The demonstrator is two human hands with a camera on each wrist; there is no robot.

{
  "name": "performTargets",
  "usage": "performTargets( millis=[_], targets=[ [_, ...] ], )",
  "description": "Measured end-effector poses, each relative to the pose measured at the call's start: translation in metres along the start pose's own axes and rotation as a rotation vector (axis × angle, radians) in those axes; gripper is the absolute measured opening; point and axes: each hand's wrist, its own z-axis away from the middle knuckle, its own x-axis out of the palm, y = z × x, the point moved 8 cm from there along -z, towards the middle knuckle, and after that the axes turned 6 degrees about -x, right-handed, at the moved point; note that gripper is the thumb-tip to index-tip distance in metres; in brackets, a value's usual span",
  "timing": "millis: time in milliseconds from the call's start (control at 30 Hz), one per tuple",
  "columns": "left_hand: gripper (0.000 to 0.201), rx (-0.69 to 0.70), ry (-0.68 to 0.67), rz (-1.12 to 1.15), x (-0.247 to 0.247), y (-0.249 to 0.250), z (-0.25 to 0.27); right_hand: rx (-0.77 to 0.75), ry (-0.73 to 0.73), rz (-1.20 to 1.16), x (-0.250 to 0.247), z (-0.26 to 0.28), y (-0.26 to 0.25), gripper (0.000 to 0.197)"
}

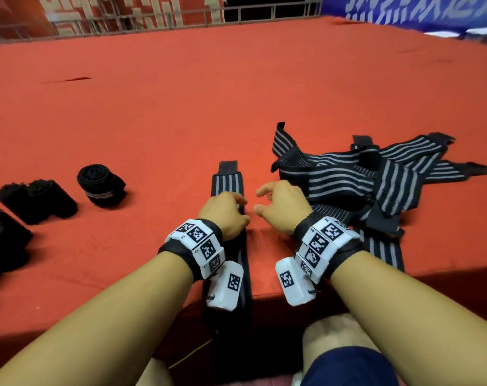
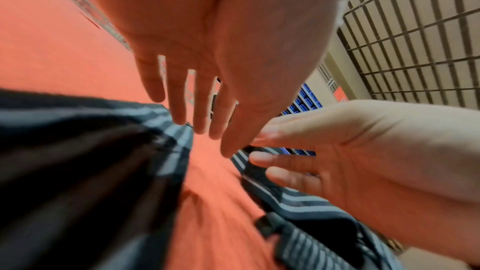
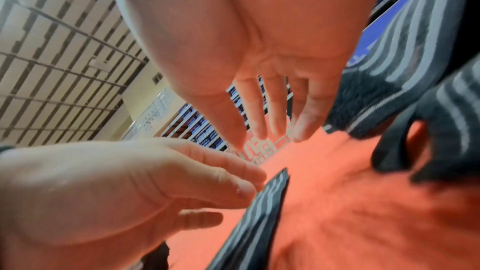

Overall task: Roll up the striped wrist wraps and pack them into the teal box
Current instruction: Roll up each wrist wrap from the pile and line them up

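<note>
Red-orange cloth covers the wide surface [image 1: 181, 93] before us, running back to a metal railing [image 1: 153, 20] and a blue banner [image 1: 418, 8]. To our right lies a tangled pile of striped wrist wraps [image 1: 376, 179], black with grey stripes, unrolled and crossing over one another. Straight ahead a single striped wrap [image 1: 228, 179] lies flat and lengthwise, its near end hanging over the surface's front edge. At far left sit several rolled black wraps [image 1: 36, 200], and just right of them one roll [image 1: 100, 185] stands on end with its spiral showing.

Our left hand [image 1: 225, 213] is over the flat wrap with fingers relaxed and spread; we cannot tell whether they touch it, and they hold nothing. Our right hand [image 1: 281, 204] hovers between the flat wrap and the pile, fingers loosely extended and empty. White marker blocks [image 1: 203, 246] are strapped to each wrist. The teal box shows in none of our views.
</note>
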Motion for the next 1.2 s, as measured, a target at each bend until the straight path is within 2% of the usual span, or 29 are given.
performTargets(
  millis=[167, 267, 333, 433, 600, 800, 933, 1067, 1200],
  targets=[
    [0.035, 0.155, -0.02, 0.297, 0.015, 0.07, 0.012, 0.132, 0.3, -0.117, -0.07, 0.03, 0.061, 0.027],
    [0.04, 0.268, -0.011, 0.282, 0.025, 0.122, 0.014, 0.219, 0.438, -0.148, -0.105, 0.05, 0.099, 0.026],
    [0.044, 0.345, -0.039, 0.251, 0.036, 0.154, 0.013, 0.26, 0.46, -0.138, -0.118, 0.059, 0.12, 0.03],
    [0.055, 0.391, -0.058, 0.184, 0.054, 0.19, 0.004, 0.293, 0.409, -0.141, -0.125, 0.07, 0.144, 0.041],
    [0.075, 0.292, -0.138, 0.037, 0.086, 0.216, -0.017, 0.298, 0.311, -0.2, -0.123, 0.075, 0.168, 0.06],
    [0.082, 0.317, -0.062, -0.153, 0.095, 0.218, -0.027, 0.253, 0.222, -0.203, -0.117, 0.076, 0.17, 0.063],
    [0.065, 0.29, -0.028, -0.182, 0.092, 0.215, -0.034, 0.192, 0.164, -0.22, -0.111, 0.075, 0.165, 0.067],
    [0.052, 0.329, -0.029, -0.194, 0.092, 0.214, -0.035, 0.146, 0.095, -0.225, -0.106, 0.073, 0.162, 0.069],
    [0.056, 0.328, -0.052, -0.168, 0.096, 0.214, -0.036, 0.137, -0.004, -0.218, -0.098, 0.07, 0.159, 0.078]
  ],
)
